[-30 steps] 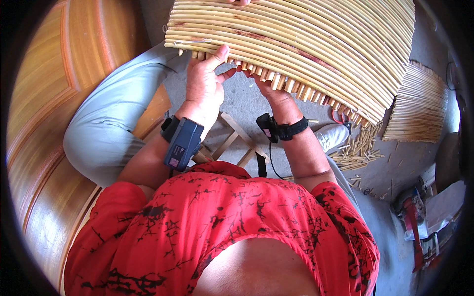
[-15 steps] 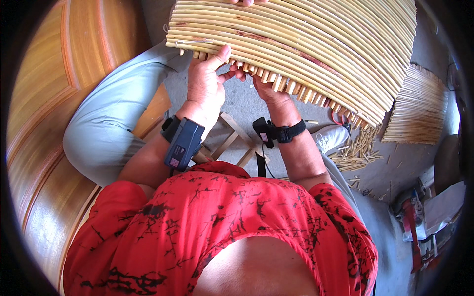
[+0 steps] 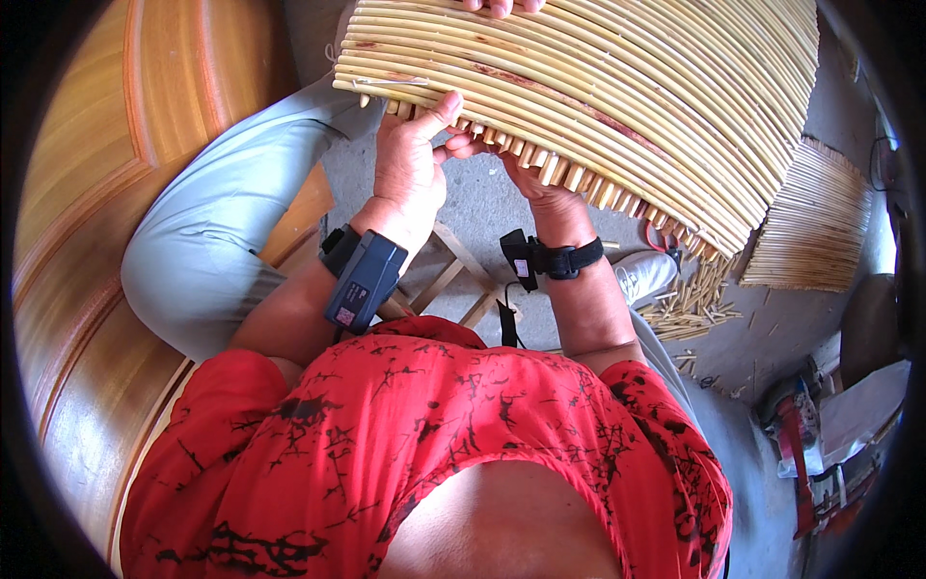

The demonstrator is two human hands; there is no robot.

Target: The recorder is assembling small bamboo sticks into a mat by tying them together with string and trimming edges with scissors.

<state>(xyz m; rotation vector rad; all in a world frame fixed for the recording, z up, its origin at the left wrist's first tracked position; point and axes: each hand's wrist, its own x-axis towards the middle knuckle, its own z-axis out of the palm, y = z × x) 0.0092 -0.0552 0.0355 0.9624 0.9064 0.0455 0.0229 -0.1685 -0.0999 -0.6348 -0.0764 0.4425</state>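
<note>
A mat of pale, parallel sticks (image 3: 617, 77) spans the top, its lower edge a row of uneven stick ends. My left hand (image 3: 410, 169) grips that edge, thumb on top, near a thin pale strip or wire (image 3: 391, 82). My right hand (image 3: 545, 193) is under the edge, its fingers curled toward my left hand's fingertips and partly hidden by the mat; what they hold is unclear. Both wrists carry black strapped devices. Another person's fingers (image 3: 502, 6) rest on the mat at the top of the picture.
Wooden panels (image 3: 96, 125) are at left beside my bent leg. A second mat (image 3: 801, 222) lies at right, near short stick offcuts (image 3: 694, 304) and a red-handled tool (image 3: 661, 236). A wooden frame (image 3: 463, 265) is below my hands; bags and clutter (image 3: 834, 425) sit lower right.
The mat, my hands and the other person's fingers have shifted slightly rightward. My right hand's fingers have moved a little under the edge; my left hand keeps its grip.
</note>
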